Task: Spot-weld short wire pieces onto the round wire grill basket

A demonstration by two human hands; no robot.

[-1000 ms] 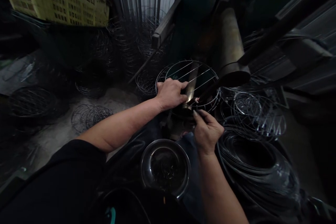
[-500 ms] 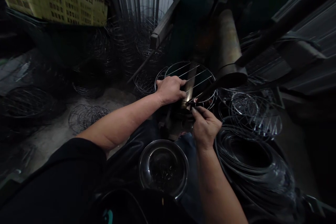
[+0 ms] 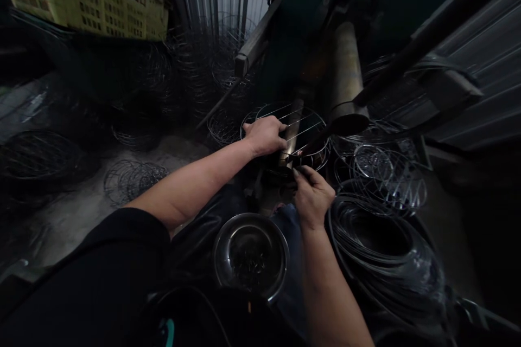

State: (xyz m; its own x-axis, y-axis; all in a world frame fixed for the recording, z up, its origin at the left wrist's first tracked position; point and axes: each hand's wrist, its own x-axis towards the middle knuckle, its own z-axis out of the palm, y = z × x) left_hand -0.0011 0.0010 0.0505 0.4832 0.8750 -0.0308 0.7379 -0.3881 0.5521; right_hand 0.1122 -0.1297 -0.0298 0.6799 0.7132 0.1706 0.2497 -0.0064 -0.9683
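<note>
A round wire rack (image 3: 307, 130) with parallel bars lies over a brass-coloured cylinder (image 3: 292, 133) of a machine. My left hand (image 3: 265, 136) is closed on the rack's left side, thumb and fingers at its wires. My right hand (image 3: 314, 198) pinches something small and dark at the rack's near edge; its kind is hidden by the fingers and the dimness. Just beyond those fingertips, a dark bar slants down from the right and a small reddish spot shows at its tip. Below the hands, a shiny metal bowl (image 3: 220, 252) holds small metal pieces (image 3: 253, 263).
An upper machine cylinder (image 3: 347, 65) hangs close at the right of the rack. A large wire coil (image 3: 407, 265) and several wire racks (image 3: 391, 179) lie to the right. More wire racks (image 3: 134, 179) lie leftward, and a yellow crate (image 3: 114, 5) stands at the back left.
The view has shifted slightly, moving the machine and coil a little left in the picture. The rack's far side appears slightly lower. Both hands keep nearly the same hold.
</note>
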